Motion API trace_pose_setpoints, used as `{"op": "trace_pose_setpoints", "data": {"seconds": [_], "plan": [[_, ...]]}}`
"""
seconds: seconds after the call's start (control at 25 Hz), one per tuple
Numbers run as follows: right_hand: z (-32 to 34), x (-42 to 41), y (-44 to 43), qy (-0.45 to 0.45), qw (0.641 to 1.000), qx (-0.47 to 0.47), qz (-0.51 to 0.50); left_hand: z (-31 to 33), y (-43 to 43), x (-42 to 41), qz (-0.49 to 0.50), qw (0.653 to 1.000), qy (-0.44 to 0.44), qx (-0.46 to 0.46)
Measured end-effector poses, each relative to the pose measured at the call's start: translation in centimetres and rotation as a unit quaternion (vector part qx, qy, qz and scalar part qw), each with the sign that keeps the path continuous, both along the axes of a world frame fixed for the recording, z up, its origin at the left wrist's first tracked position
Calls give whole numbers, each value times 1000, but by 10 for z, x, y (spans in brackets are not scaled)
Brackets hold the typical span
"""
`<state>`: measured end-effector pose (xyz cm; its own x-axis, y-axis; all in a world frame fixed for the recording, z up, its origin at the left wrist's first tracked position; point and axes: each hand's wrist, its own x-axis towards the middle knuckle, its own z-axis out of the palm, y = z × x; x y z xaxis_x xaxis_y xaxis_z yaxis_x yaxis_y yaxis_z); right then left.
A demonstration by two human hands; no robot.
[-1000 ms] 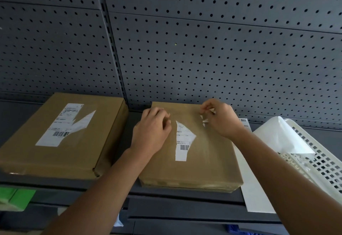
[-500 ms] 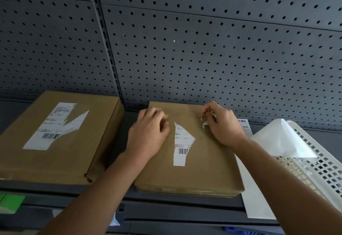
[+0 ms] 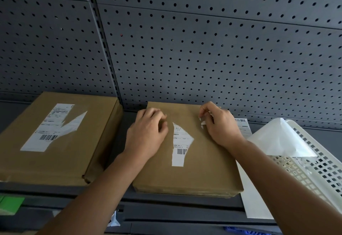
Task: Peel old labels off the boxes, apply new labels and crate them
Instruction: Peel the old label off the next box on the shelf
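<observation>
A flat brown box (image 3: 199,171) lies on the dark shelf in front of me. A torn strip of old white label (image 3: 180,142) with a barcode still sticks to its top. My left hand (image 3: 146,134) rests curled on the box's left part, just left of the strip, pressing down. My right hand (image 3: 220,125) is at the box's far right, fingertips pinching small white scraps of torn label (image 3: 203,122). A second brown box (image 3: 61,160) lies to the left, bearing a torn white label (image 3: 53,127).
A white perforated crate (image 3: 318,162) stands at the right with a white backing sheet (image 3: 279,138) draped over its rim. A sheet of labels (image 3: 255,203) lies under the middle box's right side. Grey pegboard (image 3: 185,49) forms the back wall.
My right hand's fingers have shifted slightly on the label scraps near the box's far edge. The left hand stays pressed on the box. The camera view has drifted a little.
</observation>
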<state>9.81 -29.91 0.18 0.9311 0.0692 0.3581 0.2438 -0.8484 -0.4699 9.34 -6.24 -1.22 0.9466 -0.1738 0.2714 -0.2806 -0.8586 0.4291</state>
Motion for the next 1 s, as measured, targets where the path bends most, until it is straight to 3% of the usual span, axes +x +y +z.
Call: {"op": "trace_pose_setpoints", "data": {"seconds": [0.12,0.32,0.52,0.68,0.88,1.0], "plan": [[-1,1,2,0,1000,-23,1,-1,0,0,0,1000,4,-2],[3,-2,-3,9,999,31,-18,-1,-1,1,-1,1000,1,1],[1,0,3,27,999,-27,-1,-1,0,0,2,1000,1,4],[1,-3,-1,15,1000,18,-12,0,-1,0,0,1000,0,5],[1,-1,4,28,999,-29,-9,0,0,-1,2,1000,-2,9],[0,-3,0,16,1000,15,-15,1,-1,-1,2,1000,-3,10]]}}
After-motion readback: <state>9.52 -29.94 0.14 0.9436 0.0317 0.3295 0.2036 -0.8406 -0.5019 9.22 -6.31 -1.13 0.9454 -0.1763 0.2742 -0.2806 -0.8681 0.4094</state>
